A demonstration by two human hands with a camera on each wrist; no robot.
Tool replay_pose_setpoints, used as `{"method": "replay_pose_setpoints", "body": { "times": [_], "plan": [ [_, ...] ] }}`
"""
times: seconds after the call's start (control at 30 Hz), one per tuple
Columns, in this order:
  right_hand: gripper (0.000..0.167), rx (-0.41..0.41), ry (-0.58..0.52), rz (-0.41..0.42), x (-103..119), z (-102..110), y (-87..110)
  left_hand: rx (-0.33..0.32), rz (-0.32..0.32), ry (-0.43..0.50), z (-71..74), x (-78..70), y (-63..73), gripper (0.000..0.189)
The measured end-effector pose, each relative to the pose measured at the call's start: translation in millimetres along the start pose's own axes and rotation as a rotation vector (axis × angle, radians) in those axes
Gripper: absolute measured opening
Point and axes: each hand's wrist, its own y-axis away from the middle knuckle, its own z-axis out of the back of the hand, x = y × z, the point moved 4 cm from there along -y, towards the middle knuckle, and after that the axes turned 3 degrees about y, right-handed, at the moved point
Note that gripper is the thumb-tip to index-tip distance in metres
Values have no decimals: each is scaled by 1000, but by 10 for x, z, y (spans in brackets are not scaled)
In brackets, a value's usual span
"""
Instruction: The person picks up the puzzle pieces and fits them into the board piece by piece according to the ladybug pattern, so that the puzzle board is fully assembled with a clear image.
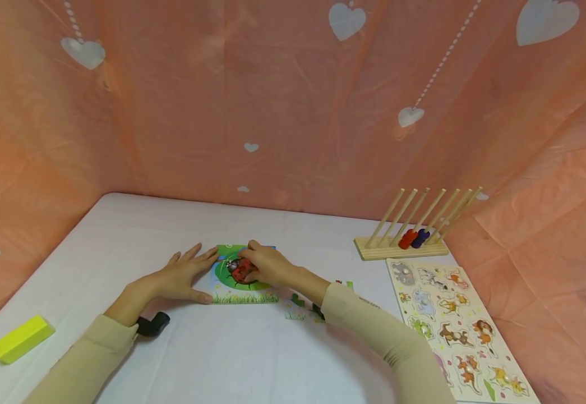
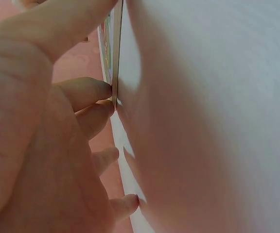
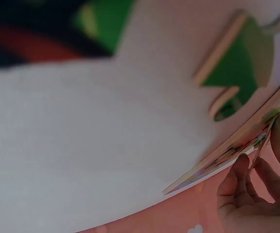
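Note:
A square ladybug puzzle board (image 1: 244, 299) with a grassy lower strip lies flat on the white table. My left hand (image 1: 180, 279) is spread along its left side, thumb at the near corner and a fingertip close to the far one. In the left wrist view, straight fingers (image 2: 89, 92) touch the board's edge. Over the board's right half, my right hand (image 1: 271, 266) pinches a thin puzzle piece (image 3: 262, 144), which stands tilted up from the board in the right wrist view. Loose green puzzle pieces (image 3: 242, 63) lie right of the board, partly hidden by the right forearm in the head view.
A wooden peg stand (image 1: 398, 251) with red and dark blue beads stands at the back right. In front of it lies an animal peg puzzle (image 1: 436, 320). On the left are a yellow block (image 1: 22, 339) and a black curved object (image 1: 153, 324) by the left wrist.

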Motion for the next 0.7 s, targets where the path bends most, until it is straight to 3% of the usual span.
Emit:
{"method": "replay_pose_setpoints", "body": {
  "times": [0.5,0.7],
  "plan": [
    [62,35,-55,-129,43,-4,-39,-2,-8,1,-2,12,-1,105],
    [57,30,-69,-143,85,-22,-56,1,-5,9,-1,12,-1,104]
  ]
}}
